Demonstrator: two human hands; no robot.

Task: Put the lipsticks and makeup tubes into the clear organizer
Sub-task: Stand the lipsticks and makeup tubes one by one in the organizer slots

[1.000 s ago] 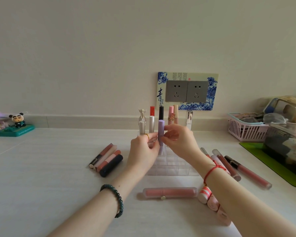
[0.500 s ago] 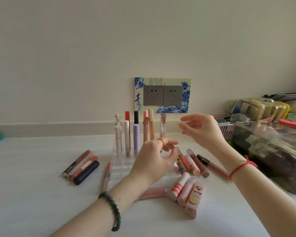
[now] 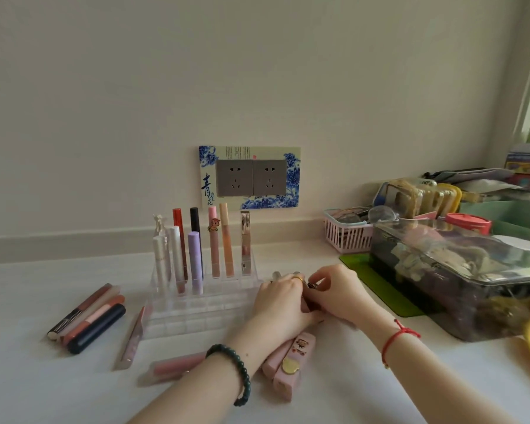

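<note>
— Place and look of the main piece?
— Clear organizer (image 3: pixel 202 304) at mid-bench (image 3: pixel 43 377), near the wall. See-through plastic, stepped rows of small square cells.

— Count inside?
— Nine upright tubes (image 3: pixel 214 249) in the back rows, as near as countable. Colours: clear with a figurine top, white twice, red, black, lilac, pink with a cartoon sticker, peach, mirrored silver. Leftmost pair overlapping, so hard to split.

— Hands?
— Just right of the organizer, low over the bench. Left hand (image 3: pixel 280 301) and right hand (image 3: pixel 338 293) curled toward each other, both pinching one dark-tipped tube (image 3: pixel 311 285) between them.

— Loose pieces?
— Four tubes (image 3: pixel 88 313) side by side at far left. One slim pink tube (image 3: pixel 132 336) just beside the organizer's left edge. One clear-cased pink tube (image 3: pixel 173 367) in front. Pink lipsticks (image 3: pixel 288 359) under the left wrist, two at least.

— Farther out?
— To the right, a pink basket (image 3: pixel 346 237), a green mat (image 3: pixel 380 286), a clear lidded box (image 3: pixel 441 286).
</note>
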